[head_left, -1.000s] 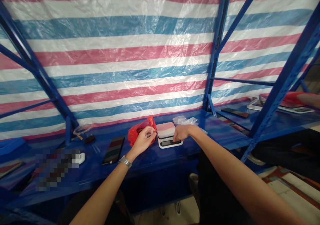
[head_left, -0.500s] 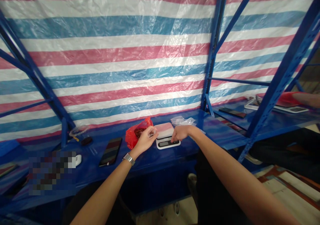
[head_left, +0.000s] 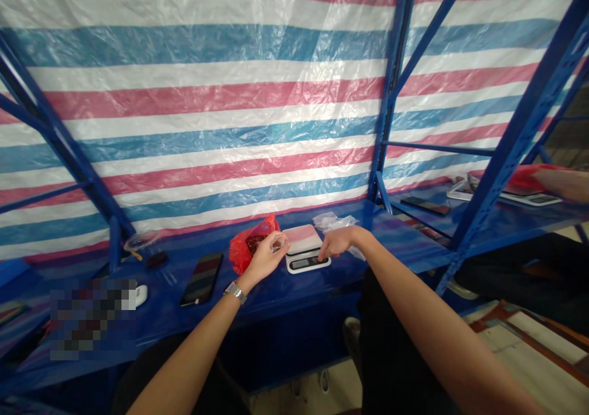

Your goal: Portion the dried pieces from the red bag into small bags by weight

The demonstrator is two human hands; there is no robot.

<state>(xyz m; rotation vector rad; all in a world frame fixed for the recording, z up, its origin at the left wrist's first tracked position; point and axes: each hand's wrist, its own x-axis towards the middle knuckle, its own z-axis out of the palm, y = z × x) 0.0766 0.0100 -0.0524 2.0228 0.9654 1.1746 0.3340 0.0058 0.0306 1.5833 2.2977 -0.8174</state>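
A white kitchen scale [head_left: 307, 263] with a dark display panel sits on the blue shelf, its pale platform bare and reflecting the stripes. My right hand [head_left: 338, 243] is over its front right corner, one finger stretched down onto the panel, and holds nothing. On the scale's left side, my left hand [head_left: 267, 260], with a metal watch on the wrist, pinches a small clear plastic bag [head_left: 278, 242]. Just behind that hand stands an open red plastic bag [head_left: 239, 250] with dark reddish-brown bits inside. Clear plastic bags [head_left: 334, 221] lie behind my right hand.
A phone [head_left: 201, 279] lies left of the red bag. Farther left are a clear plastic cup [head_left: 142, 240] and a small white object [head_left: 141, 295]. Blue uprights [head_left: 386, 96] frame the shelf before a striped sheet [head_left: 230, 102]. At right, another person's arm [head_left: 564, 180] reaches over another scale [head_left: 534, 199].
The view has shifted slightly. Both hands keep nearly the same places: my right finger stays at the scale's panel and my left hand still holds the clear bag.
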